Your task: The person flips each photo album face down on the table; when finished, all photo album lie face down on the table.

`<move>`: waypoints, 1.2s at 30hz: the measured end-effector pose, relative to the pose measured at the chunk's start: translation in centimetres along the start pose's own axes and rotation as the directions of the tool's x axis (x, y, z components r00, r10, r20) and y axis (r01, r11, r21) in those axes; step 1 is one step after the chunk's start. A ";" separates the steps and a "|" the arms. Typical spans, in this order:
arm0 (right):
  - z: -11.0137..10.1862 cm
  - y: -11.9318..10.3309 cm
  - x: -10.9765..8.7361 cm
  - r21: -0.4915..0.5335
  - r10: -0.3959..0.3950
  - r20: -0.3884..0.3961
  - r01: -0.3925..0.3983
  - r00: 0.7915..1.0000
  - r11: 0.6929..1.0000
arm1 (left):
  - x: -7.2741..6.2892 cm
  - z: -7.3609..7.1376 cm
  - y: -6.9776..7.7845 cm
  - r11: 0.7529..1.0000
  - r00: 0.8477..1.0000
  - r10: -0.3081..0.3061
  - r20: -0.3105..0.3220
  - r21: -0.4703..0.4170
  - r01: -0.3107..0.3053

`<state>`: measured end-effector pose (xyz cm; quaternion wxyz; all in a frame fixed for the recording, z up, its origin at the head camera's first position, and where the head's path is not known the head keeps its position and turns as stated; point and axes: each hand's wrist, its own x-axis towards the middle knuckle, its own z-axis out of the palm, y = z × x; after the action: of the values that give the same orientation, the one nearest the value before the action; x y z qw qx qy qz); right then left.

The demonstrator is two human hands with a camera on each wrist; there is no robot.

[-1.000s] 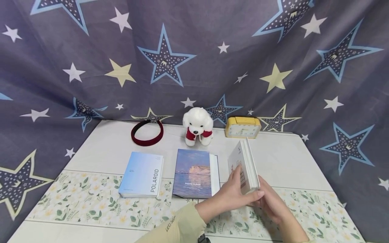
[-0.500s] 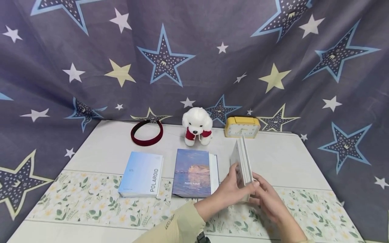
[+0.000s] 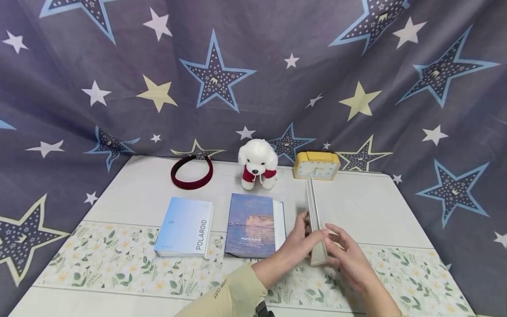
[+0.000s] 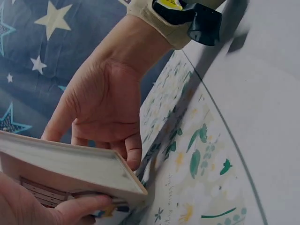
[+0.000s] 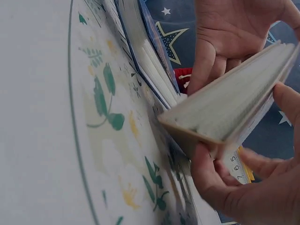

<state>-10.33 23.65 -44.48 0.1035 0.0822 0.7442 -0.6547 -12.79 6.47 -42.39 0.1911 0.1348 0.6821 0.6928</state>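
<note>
A pale-covered photo album (image 3: 313,207) stands nearly upright on its edge at the right of the table, its spine and page edges toward me. My left hand (image 3: 291,248) grips its left side, thumb over the near edge. My right hand (image 3: 350,262) holds the right cover low down, fingers spread along it. In the left wrist view the album (image 4: 70,161) shows a printed drawing on the cover beside the right hand's thumb. Thick pages of the album (image 5: 229,98) fill the right wrist view, with fingers at its bottom corner.
A blue "PHOTO ALBUM" book (image 3: 249,224) lies just left of the hands, and a light blue "POLAROID" album (image 3: 184,226) farther left. Behind stand a dark red headband (image 3: 192,182), a white plush dog (image 3: 257,163) and a yellow clock (image 3: 317,166), before a star-printed curtain (image 3: 277,88).
The held album has turned from showing its left cover to edge-on and shifted a little left. Both hands have moved slightly left with it.
</note>
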 end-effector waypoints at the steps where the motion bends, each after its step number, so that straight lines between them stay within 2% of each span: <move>1: 0.0 0.0 0.0 -0.001 0.014 -0.011 -0.014 1.000 1.000 | 0.0 0.0 0.0 0.999 1.000 0.004 0.008 -0.035 -0.003; 6: -0.1 0.0 0.1 -0.032 0.055 -0.052 -0.057 0.997 0.998 | 0.1 -0.1 0.0 0.982 1.000 0.009 0.012 -0.187 -0.007; 9: -0.3 0.2 0.2 -0.035 0.074 -0.079 -0.077 0.994 0.996 | 0.3 -0.3 0.0 0.969 1.000 0.015 0.009 -0.248 -0.012; 16: -1.0 0.4 -0.1 -0.001 0.116 -0.101 -0.117 0.988 0.993 | 0.4 -0.4 -0.3 0.939 0.998 0.013 0.059 -0.343 0.008; 21: -1.7 0.3 -0.3 -0.014 0.097 -0.102 -0.099 0.990 0.995 | 0.4 -0.4 -0.4 0.923 0.996 0.017 0.091 -0.383 0.019; 27: -2.5 0.4 -0.5 -0.092 0.073 -0.163 -0.089 0.984 0.992 | 0.4 -0.2 -0.6 0.954 0.995 0.014 0.103 -0.298 0.018; 32: -3.0 0.4 -0.9 -0.155 0.027 -0.190 -0.057 0.981 0.986 | 0.4 0.3 -1.2 0.989 0.995 0.044 0.088 -0.145 -0.031; 36: -3.4 0.5 -1.2 -0.200 0.010 -0.217 -0.054 0.976 0.978 | 0.3 0.5 -1.5 0.998 0.994 0.065 0.088 -0.010 -0.065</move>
<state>-9.22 27.12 -44.23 0.0411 0.1533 0.8130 -0.5602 -12.74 7.01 -43.94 0.1989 0.1867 0.6658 0.6945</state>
